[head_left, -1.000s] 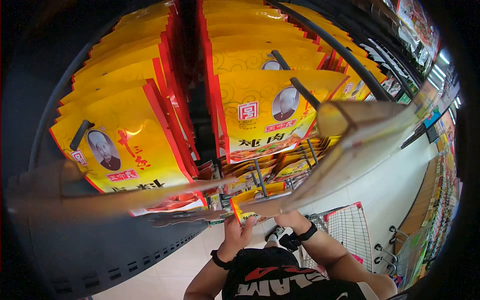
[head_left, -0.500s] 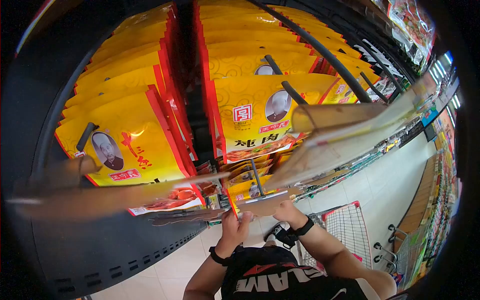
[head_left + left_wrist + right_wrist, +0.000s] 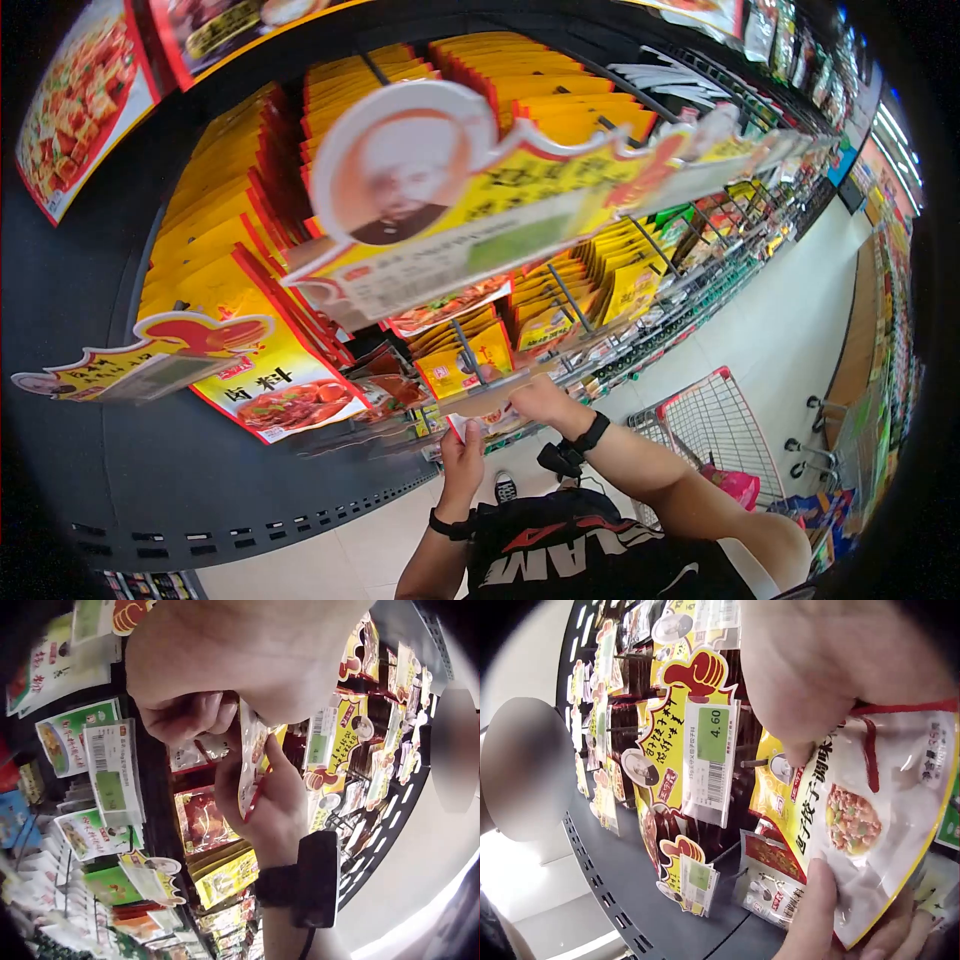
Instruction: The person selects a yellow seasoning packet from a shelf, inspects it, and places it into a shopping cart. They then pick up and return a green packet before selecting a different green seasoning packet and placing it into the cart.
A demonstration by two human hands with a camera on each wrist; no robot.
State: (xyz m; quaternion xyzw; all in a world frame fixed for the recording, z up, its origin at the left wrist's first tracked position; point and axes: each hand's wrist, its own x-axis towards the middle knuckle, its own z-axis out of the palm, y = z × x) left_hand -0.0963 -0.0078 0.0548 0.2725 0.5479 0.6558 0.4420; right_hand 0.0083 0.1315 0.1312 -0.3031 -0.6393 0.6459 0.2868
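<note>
A flat foil pouch (image 3: 881, 870), white with yellow and red borders and printed with a dish of minced filling, is held upright between both hands in front of the rack. By the left hand (image 3: 463, 465), one side is gripped with the thumb laid on the front; by the right hand (image 3: 545, 402), the upper edge is pinched. Whether the pouch is sealed cannot be told.

A yellow-and-white cut-out sign (image 3: 470, 205) with a round portrait is mounted in front of the black metal rack (image 3: 225, 455). On its pegs, deep rows of yellow, red-edged pouches (image 3: 205, 230) are hung; on the front one at the left, a red meat dish is pictured. Below, shorter rows of small yellow packets (image 3: 465, 352) are hung.

Beyond the right forearm, a wire shopping cart (image 3: 715, 425) with red trim is seen, in which a bright pink package (image 3: 735, 487) is held. Farther off, packed shelves (image 3: 893, 330) are lined above a brown base.
</note>
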